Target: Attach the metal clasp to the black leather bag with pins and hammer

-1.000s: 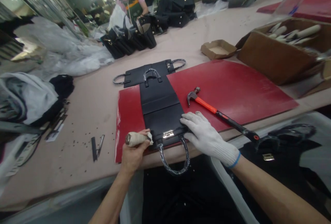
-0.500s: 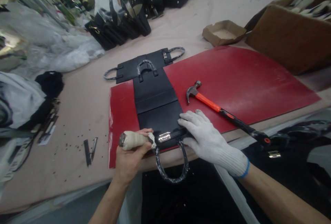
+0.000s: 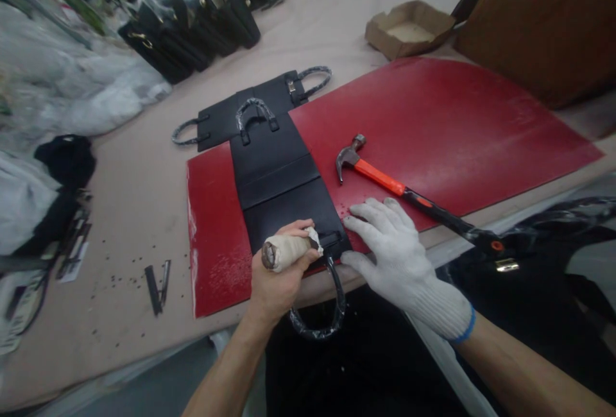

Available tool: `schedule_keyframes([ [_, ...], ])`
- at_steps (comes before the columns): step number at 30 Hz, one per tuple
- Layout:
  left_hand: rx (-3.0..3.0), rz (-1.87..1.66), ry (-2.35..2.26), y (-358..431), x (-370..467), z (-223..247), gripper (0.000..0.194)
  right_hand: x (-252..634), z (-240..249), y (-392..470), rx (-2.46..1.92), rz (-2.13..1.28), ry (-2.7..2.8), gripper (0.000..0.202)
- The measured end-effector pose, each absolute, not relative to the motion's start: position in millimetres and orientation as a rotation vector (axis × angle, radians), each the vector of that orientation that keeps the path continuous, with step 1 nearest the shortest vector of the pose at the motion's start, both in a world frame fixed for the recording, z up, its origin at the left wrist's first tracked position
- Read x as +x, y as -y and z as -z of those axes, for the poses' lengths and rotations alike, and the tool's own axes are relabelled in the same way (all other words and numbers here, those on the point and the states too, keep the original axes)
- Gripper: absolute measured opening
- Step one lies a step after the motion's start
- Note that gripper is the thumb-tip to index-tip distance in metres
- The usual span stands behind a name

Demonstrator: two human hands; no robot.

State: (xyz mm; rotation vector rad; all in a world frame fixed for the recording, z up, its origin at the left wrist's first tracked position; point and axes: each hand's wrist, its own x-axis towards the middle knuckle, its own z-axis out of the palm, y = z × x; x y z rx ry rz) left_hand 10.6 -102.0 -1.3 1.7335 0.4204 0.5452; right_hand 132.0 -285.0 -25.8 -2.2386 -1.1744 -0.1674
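My bare left hand (image 3: 278, 279) is closed around a stubby tool wrapped in whitish tape (image 3: 290, 252), with a dark worn end facing me. It is over the near end of a black leather bag panel (image 3: 283, 179), by the handle (image 3: 339, 289) wrapped in clear film. The tool's working end and the panel's metal clasp are hidden behind the hand. My right hand (image 3: 392, 256), in a white knit glove, lies with fingers spread beside the panel's right edge. Beyond it a claw hammer (image 3: 385, 178) with an orange and black handle rests on the red mat (image 3: 433, 122).
Another black bag panel (image 3: 216, 123) with wrapped handles lies beyond. Two thin metal tools (image 3: 158, 285) and scattered black bits are on the left. A small cardboard tray (image 3: 409, 29) and a large box (image 3: 534, 32) stand at the back right, finished-looking black bags (image 3: 192, 32) at the back left.
My left hand has moved right with the taped tool, now covering the metal clasp. My right hand has slid off the panel onto the mat. The camera view has shifted.
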Motion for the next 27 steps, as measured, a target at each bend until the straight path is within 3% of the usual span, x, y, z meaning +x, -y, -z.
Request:
schedule_keyframes([
  [27, 1.949, -0.601, -0.353, 112.3, 17.1, 11.2, 0.017, 133.2, 30.8, 287.5, -2.179, 0.173, 1.199, 0.041],
])
